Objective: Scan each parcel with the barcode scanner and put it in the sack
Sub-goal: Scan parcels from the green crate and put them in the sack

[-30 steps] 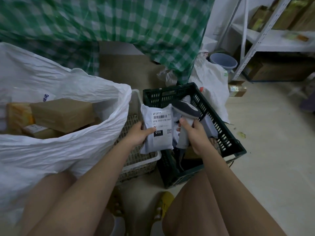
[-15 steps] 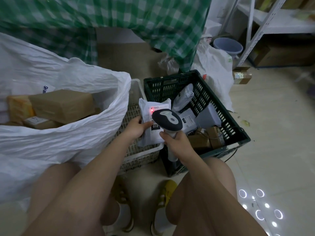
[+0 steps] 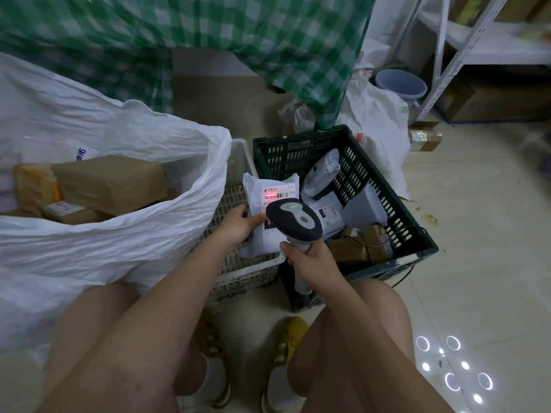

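Observation:
My left hand (image 3: pixel 235 226) grips a grey plastic mailer parcel (image 3: pixel 258 201) by its left edge, label facing up. My right hand (image 3: pixel 310 259) holds the barcode scanner (image 3: pixel 293 219) by its handle, head just above the parcel. A red scan line glows across the parcel's barcode. The big white sack (image 3: pixel 119 234) lies open on the left, with several brown boxes (image 3: pixel 110 183) inside. A dark green crate (image 3: pixel 387 210) to the right holds more grey mailers (image 3: pixel 323 174) and small brown parcels (image 3: pixel 366 242).
A white slatted basket (image 3: pixel 238 263) stands between sack and crate, under the held parcel. A green checked cloth (image 3: pixel 238 40) hangs behind. At the back right are a white bag (image 3: pixel 375 126), a blue bucket (image 3: pixel 401 83), a small box (image 3: pixel 425 138) and metal shelving (image 3: pixel 465 40). My knees fill the foreground.
The scanner came up from the crate to point at the label, and its red line now lies on the barcode. The parcel has shifted a little left, over the white basket.

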Available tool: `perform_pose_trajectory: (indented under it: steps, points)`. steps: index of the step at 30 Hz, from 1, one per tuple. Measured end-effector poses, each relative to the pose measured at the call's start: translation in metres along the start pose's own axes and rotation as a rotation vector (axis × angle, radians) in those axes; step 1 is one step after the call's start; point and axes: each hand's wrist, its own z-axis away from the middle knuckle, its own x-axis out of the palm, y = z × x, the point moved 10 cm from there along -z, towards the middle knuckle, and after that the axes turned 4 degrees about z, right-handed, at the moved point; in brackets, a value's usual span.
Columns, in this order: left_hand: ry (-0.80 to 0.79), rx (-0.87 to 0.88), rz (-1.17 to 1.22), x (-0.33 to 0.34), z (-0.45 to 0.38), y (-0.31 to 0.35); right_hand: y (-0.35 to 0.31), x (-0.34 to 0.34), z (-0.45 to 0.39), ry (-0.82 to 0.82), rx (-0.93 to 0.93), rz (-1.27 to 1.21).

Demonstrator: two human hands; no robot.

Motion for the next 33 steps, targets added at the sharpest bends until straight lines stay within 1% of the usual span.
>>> perform_pose_trajectory:
  steps: [9,16,23,25,29,33]
  points:
    - [0.014,-0.005,0.011,-0.001,-0.001,-0.001,0.005,-0.007,0.008,0.027,0.037,-0.010]
    - [0.019,-0.010,-0.010,-0.001,-0.002,0.000,0.002,-0.009,0.014,0.021,0.020,0.002]
    - [0.015,-0.016,-0.008,-0.001,0.002,0.002,-0.004,-0.013,0.018,0.047,0.009,0.009]
    - [0.016,-0.013,-0.009,0.000,0.004,0.004,-0.005,-0.016,0.020,0.078,0.015,-0.028]
    - [0.031,0.013,-0.005,0.004,0.014,0.020,-0.015,-0.034,0.015,0.212,0.041,-0.111]
    - [0.059,0.124,-0.013,0.005,0.035,0.067,-0.039,-0.055,0.005,0.331,0.011,-0.153]
